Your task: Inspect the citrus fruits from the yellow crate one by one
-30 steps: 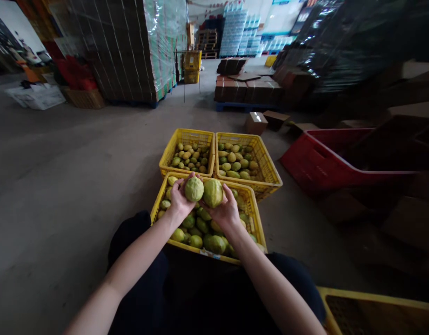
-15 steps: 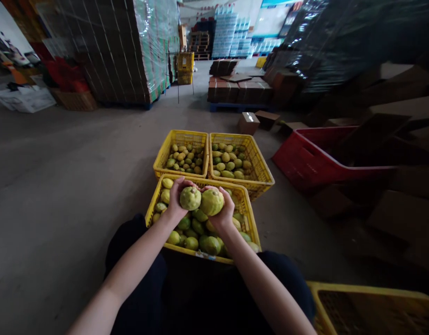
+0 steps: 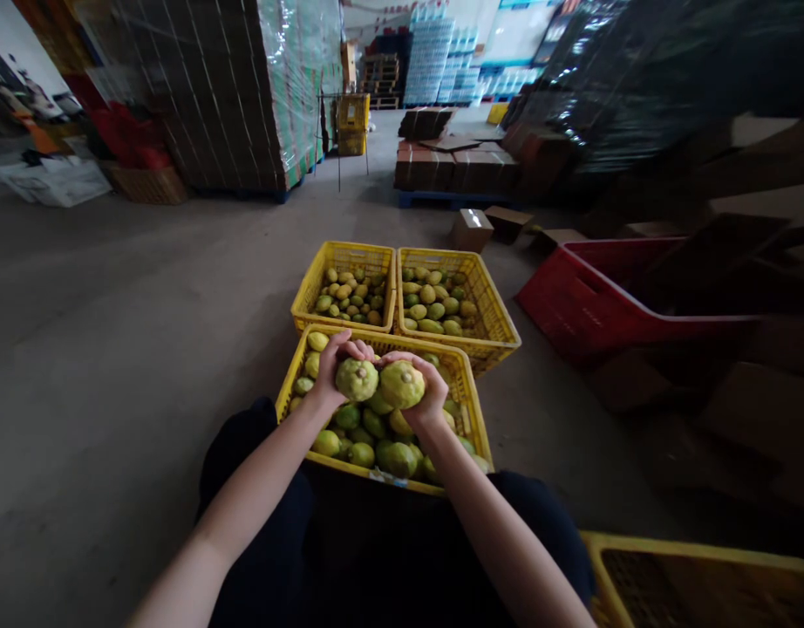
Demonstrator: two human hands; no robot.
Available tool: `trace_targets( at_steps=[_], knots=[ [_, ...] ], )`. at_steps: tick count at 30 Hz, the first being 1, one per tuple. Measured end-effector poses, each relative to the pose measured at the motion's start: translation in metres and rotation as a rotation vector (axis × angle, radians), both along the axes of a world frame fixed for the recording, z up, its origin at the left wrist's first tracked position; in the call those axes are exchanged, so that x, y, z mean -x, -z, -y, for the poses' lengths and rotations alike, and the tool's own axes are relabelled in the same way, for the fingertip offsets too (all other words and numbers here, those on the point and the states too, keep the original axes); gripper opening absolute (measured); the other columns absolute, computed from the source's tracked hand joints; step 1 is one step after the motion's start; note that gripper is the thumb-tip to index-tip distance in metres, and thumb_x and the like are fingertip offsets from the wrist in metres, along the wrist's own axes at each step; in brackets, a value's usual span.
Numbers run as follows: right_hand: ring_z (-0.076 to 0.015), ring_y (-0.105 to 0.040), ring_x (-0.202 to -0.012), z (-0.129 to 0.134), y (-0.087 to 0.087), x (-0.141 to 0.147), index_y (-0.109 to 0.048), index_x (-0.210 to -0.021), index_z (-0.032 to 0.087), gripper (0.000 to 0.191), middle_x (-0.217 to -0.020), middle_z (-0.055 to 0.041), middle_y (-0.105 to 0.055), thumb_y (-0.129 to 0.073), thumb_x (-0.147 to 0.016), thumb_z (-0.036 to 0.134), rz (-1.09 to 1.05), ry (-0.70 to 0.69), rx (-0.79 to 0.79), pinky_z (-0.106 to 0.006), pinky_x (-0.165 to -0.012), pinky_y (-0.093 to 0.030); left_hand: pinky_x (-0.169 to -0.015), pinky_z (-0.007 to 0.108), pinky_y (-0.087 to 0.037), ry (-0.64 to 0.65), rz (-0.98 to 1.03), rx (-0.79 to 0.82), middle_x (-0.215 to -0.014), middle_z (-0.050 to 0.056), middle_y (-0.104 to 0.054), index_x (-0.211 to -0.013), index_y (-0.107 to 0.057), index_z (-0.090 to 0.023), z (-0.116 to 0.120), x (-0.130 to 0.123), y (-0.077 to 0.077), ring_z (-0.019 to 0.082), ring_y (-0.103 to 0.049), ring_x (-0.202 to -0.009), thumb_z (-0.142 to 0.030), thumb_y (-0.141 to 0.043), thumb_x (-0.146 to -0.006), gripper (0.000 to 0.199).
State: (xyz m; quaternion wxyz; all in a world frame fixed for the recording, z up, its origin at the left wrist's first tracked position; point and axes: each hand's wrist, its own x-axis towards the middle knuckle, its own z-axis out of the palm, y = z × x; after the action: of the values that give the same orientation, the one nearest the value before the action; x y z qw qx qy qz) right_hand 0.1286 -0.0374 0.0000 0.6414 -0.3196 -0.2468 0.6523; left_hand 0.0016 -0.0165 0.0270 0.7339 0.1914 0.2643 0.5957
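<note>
My left hand [image 3: 331,375] is wrapped round a bumpy green lemon [image 3: 357,381], its stem end facing me. In my right hand [image 3: 433,390] is a slightly larger, yellower lemon [image 3: 403,385], also turned stem end toward me. The two fruits sit side by side, nearly touching, above the near yellow crate [image 3: 479,417]. Green and yellow lemons [image 3: 395,459] fill much of that crate, partly hidden by my hands and forearms.
Beyond stand a left yellow crate [image 3: 310,277] and a right yellow crate [image 3: 498,312], both holding smaller-looking lemons. A red bin [image 3: 559,305] with cardboard is to the right. Another yellow crate [image 3: 696,545] is at lower right. Wrapped pallet stacks [image 3: 212,96] rise behind.
Both lemons have tilted so their stem ends face me more squarely. The right one has shifted slightly rightward and down. My view has shifted a little.
</note>
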Motion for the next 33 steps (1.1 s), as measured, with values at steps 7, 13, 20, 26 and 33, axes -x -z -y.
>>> trace_targets(
  at_steps=[7, 13, 20, 26, 33],
  knots=[
    [-0.0250, -0.072, -0.080, -0.012, 0.008, 0.001, -0.070, -0.070, 0.020, 0.020, -0.064, -0.0039, -0.071, -0.057, -0.075, 0.034, -0.125, -0.029, 0.208, -0.035, -0.076, -0.060, -0.070, 0.028, -0.053, -0.056, 0.078, 0.254, -0.057, 0.005, -0.061, -0.052, -0.062, -0.017, -0.010, -0.002, 0.014, 0.014, -0.060, -0.056, -0.023, -0.041, -0.093, 0.046],
    [-0.0235, -0.073, -0.079, -0.022, 0.037, 0.003, -0.067, -0.086, 0.024, 0.018, -0.067, -0.0001, -0.072, -0.051, -0.084, 0.031, -0.223, -0.010, 0.451, -0.038, -0.075, -0.062, -0.078, 0.031, -0.057, -0.155, 0.142, 0.574, -0.078, 0.005, -0.069, -0.090, -0.067, -0.020, -0.019, -0.010, 0.041, 0.022, -0.069, -0.083, -0.026, -0.043, -0.091, 0.025],
    [-0.0220, -0.073, -0.072, -0.023, 0.043, -0.003, -0.065, -0.096, 0.022, 0.014, -0.075, -0.0015, -0.074, -0.055, -0.086, 0.027, -0.295, -0.076, 0.464, -0.041, -0.073, -0.063, -0.085, 0.038, -0.057, -0.190, 0.109, 0.591, -0.097, 0.007, -0.070, -0.097, -0.064, -0.024, -0.027, -0.003, 0.039, 0.026, -0.066, -0.105, -0.030, -0.044, -0.092, 0.022],
    [-0.0167, -0.070, -0.062, -0.024, 0.018, -0.008, -0.065, -0.088, 0.021, 0.014, -0.071, 0.0011, -0.074, -0.056, -0.092, 0.030, -0.348, 0.016, 0.432, -0.036, -0.073, -0.064, -0.081, 0.034, -0.060, -0.125, 0.196, 0.497, -0.100, 0.011, -0.068, -0.098, -0.061, -0.017, -0.025, 0.005, 0.021, 0.023, -0.068, -0.100, -0.029, -0.039, -0.099, 0.025],
    [-0.0257, -0.073, -0.081, -0.024, 0.010, -0.020, -0.067, -0.101, 0.019, 0.029, -0.083, -0.0075, -0.076, -0.055, -0.088, 0.041, -0.435, -0.023, 0.336, -0.050, -0.084, -0.061, -0.059, 0.023, -0.055, -0.037, 0.319, 0.327, -0.079, 0.005, -0.066, -0.087, -0.063, -0.017, -0.017, 0.013, 0.014, 0.015, -0.066, -0.070, -0.043, -0.054, -0.096, 0.029]
  ],
)
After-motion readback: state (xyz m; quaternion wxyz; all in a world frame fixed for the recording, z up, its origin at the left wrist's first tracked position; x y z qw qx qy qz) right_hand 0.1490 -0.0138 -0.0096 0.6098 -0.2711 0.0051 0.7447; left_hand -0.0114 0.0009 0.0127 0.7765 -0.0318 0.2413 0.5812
